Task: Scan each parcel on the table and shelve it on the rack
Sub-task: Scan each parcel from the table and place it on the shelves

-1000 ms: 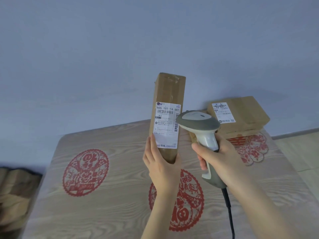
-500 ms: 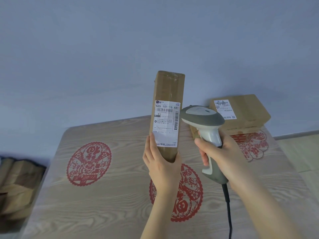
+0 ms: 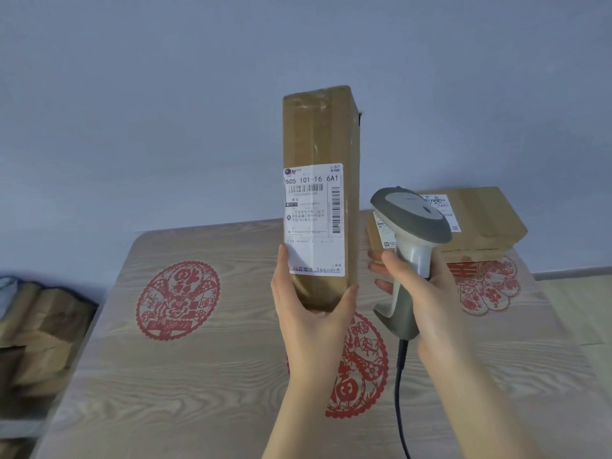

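A tall narrow cardboard parcel with a white shipping label stands upright above the table, and my left hand grips its lower end. To its right, my right hand holds a grey and white barcode scanner by the handle, its head close beside the label. A black cable hangs from the scanner's handle. Behind the scanner, two flat cardboard parcels lie stacked at the table's far right, the top one bearing a label.
The wooden table carries red paper-cut decorations. A blue-grey wall rises behind it. Brown cardboard boxes sit low at the left, beside the table's edge. Pale floor shows at the right.
The parcel now sits higher and closer in the frame. The scanner has moved a little to the right and lower against the label.
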